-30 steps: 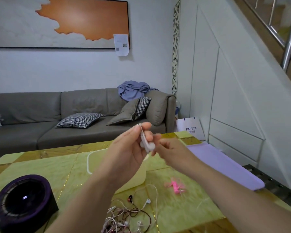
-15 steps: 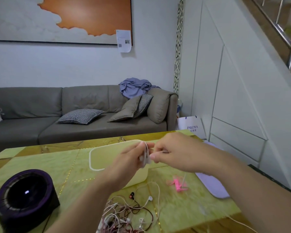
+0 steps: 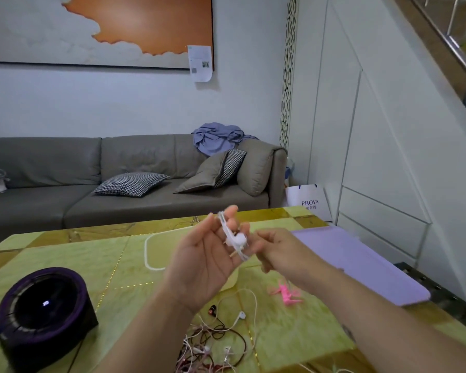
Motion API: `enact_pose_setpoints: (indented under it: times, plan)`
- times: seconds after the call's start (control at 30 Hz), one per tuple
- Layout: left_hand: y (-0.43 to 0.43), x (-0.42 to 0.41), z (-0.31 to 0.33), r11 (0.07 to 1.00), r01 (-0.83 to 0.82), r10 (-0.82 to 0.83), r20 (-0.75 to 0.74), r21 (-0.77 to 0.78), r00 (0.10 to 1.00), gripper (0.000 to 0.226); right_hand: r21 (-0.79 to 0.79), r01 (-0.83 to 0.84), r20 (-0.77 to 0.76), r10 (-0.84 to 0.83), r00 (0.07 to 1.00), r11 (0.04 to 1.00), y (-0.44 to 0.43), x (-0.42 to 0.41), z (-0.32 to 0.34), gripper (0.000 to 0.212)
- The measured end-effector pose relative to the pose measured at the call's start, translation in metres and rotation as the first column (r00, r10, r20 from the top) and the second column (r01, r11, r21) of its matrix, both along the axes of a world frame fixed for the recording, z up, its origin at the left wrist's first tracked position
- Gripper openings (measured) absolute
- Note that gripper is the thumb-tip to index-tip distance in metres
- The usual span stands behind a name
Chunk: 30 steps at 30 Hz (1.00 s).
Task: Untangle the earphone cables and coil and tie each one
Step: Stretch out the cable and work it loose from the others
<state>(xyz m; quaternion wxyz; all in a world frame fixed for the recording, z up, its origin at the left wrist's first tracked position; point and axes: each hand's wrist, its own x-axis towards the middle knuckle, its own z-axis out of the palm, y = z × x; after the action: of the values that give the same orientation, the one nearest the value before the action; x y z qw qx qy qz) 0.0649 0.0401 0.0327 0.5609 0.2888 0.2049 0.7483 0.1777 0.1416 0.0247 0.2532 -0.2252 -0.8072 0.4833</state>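
a white paper bag (image 3: 306,195) is standing on the floor beside the sofa (image 3: 135,204), showing the brand word "proya" in dark capital letters, with a smaller line sitting under it, too small to read; a sheet of paper (image 3: 200,63) is hanging on the painting (image 3: 151,20), its print staying unreadable
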Motion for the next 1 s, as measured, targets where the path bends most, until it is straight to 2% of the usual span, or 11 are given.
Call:
enact_pose_setpoints:
  times: [0.1, 0.23, 0.33, 0.47, 0.57, 0.63, 0.7, 0.8, 0.87, 0.9, 1.0]
  plan:
    - [0.006, -0.009, 0.001, 0.988, -0.149, 0.150, 0.035, -0.026, 0.988, 0.029, 0.183, -0.069, 0.214, 0.029, 0.976, 0.981, -0.010, 0.005, -0.005, 0.030]
    - [0.012, -0.018, -0.009, 0.968, -0.230, 0.222, -0.084, -0.105, 0.972, 0.033, 0.301, -0.175, 0.391, 0.047, 0.919, 0.938, -0.020, 0.016, 0.014, 0.026]
    - [0.014, -0.021, -0.016, 0.962, -0.232, 0.209, -0.162, -0.141, 0.964, 0.036, 0.403, -0.213, 0.380, 0.049, 0.924, 0.890, -0.028, 0.024, 0.036, 0.026]
    - [0.013, -0.015, -0.023, 0.961, -0.153, 0.064, -0.356, -0.229, 0.932, 0.048, 0.499, -0.104, 0.211, -0.004, 0.978, 0.861, -0.022, 0.027, 0.061, 0.030]
    - [0.009, -0.001, -0.020, 0.961, -0.059, -0.076, -0.466, -0.269, 0.882, 0.050, 0.475, -0.024, 0.098, -0.026, 0.995, 0.880, -0.008, 0.018, 0.067, 0.033]
    - [0.004, 0.008, -0.015, 0.967, 0.029, -0.150, -0.478, -0.252, 0.865, 0.041, 0.424, 0.017, 0.049, -0.042, 0.998, 0.906, 0.001, 0.011, 0.063, 0.033]
    - [-0.001, 0.012, -0.008, 0.980, 0.099, -0.165, -0.418, -0.174, 0.894, 0.027, 0.278, 0.040, -0.013, -0.037, 0.999, 0.960, 0.011, 0.008, 0.050, 0.033]
    - [-0.005, 0.009, 0.004, 0.992, 0.118, -0.128, -0.284, -0.052, 0.950, 0.026, -0.010, -0.005, -0.114, 0.004, 0.993, 1.000, 0.017, 0.005, 0.021, 0.043]
    - [-0.005, 0.006, 0.009, 0.998, 0.055, -0.063, -0.241, -0.039, 0.968, 0.023, -0.054, -0.024, -0.084, 0.019, 0.996, 0.998, 0.014, 0.005, 0.006, 0.051]
    - [-0.003, 0.004, 0.010, 0.999, 0.012, -0.023, -0.229, -0.047, 0.973, 0.026, -0.023, -0.032, -0.038, 0.031, 0.999, 0.999, 0.010, 0.006, 0.001, 0.042]
    - [0.001, -0.006, 0.009, 0.995, -0.089, 0.075, -0.228, -0.053, 0.971, 0.041, 0.192, -0.136, 0.237, 0.089, 0.967, 0.972, -0.008, 0.011, 0.000, 0.028]
